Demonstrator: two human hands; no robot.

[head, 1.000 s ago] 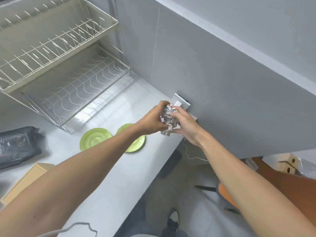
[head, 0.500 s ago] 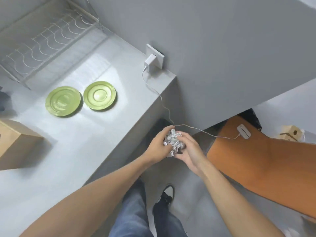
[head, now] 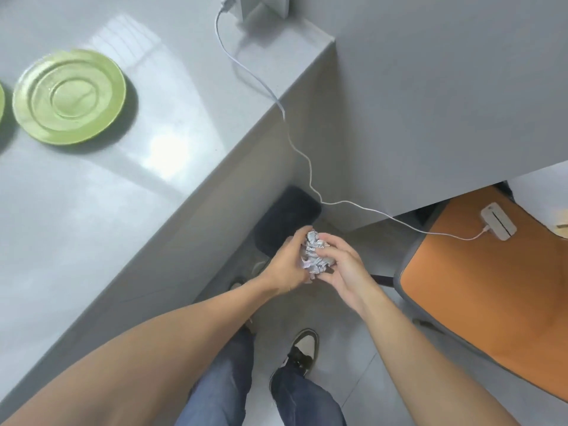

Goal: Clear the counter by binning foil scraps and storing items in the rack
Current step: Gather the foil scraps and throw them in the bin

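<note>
Grey and glossy, the bench (head: 101, 192) now fills only the left of the view, with one green plate (head: 69, 96) on it and the edge of a second plate (head: 1, 101) at the frame's left border; the wire rack that was in sight a second ago has dropped out of frame as the head tipped down and away from the wall. Both hands have come off the bench and out over the floor: the left hand (head: 284, 265) and the right hand (head: 341, 267) are curled toward each other, pressing the crumpled foil ball (head: 315, 255) between their fingers. The ball hangs just in front of a dark bin (head: 284, 216) standing on the floor against the bench's side, so the scrap looks gathered and carried most of the way, with only the drop left, by my reading. A white cable (head: 295, 146) trails off the bench corner past the bin's far edge to a small white device (head: 498, 221) on an orange chair (head: 491, 290); it could be snagged on release. The plates remain to be stored.
</note>
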